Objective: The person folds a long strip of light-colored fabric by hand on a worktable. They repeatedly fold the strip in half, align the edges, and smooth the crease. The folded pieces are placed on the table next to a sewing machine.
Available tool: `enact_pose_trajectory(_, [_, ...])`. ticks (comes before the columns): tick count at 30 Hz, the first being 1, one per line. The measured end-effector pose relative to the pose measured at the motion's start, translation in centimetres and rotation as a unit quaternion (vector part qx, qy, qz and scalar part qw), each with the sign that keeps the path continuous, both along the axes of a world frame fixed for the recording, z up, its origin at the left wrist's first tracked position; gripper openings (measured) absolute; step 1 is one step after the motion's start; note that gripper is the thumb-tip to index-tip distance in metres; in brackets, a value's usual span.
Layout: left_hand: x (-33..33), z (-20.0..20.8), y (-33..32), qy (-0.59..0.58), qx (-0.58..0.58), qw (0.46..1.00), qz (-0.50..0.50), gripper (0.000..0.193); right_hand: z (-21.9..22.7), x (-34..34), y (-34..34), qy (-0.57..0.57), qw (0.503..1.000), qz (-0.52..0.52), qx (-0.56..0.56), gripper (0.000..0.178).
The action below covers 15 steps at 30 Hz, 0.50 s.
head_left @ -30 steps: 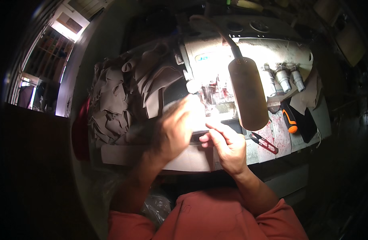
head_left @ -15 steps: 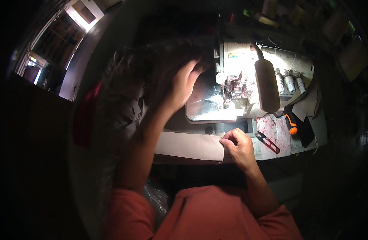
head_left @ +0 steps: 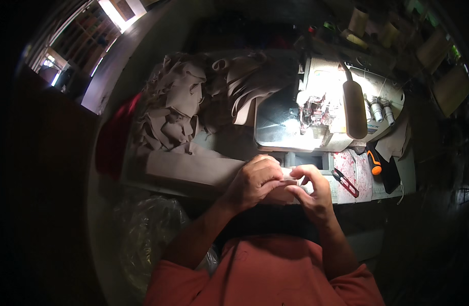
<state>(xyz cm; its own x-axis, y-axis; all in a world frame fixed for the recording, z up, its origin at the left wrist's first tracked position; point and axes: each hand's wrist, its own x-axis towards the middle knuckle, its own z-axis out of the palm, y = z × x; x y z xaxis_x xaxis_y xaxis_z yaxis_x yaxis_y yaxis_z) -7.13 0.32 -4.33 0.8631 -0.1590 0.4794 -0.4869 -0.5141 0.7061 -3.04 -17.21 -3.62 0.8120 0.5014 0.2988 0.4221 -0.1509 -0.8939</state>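
Observation:
A pale beige fabric strip point(head_left: 193, 167) lies along the table's front edge, its right end bunched up between my hands. My left hand point(head_left: 257, 181) pinches that end between thumb and fingers. Close against it, my right hand point(head_left: 316, 193) has thumb and forefinger curled round the same end; the fingers partly hide the cloth there. Just beyond my hands stands a lit sewing machine point(head_left: 321, 130) with a smooth metal plate point(head_left: 275, 127) on its left.
Crumpled beige fabric point(head_left: 178, 97) and folded strips point(head_left: 250, 76) cover the table's back left. Red-handled thread snips point(head_left: 346, 182), an orange-and-black handled tool point(head_left: 374, 162) and a dark flat object point(head_left: 391, 176) lie right. A lamp point(head_left: 354, 109) overhangs the machine. A clear plastic bag point(head_left: 153, 234) hangs front left.
My left hand has come down from beside the machine plate to the strip's right end and gripped it. My right hand stays at that end, where the cloth is now bunched.

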Motion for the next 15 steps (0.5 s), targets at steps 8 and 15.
enact_pose_trajectory(8, [-6.4, 0.1, 0.9, 0.211, -0.652, 0.728, -0.03, 0.038, 4.3, -1.7, 2.6, 0.344, 0.915, 0.025, 0.211, 0.005])
enact_pose_trajectory(15, [-6.4, 2.1, 12.0, -0.105, -0.65, 0.69, 0.299, 0.045, 2.5, -0.9, 0.9, 0.451, 0.861, 0.059, 0.23, 0.022])
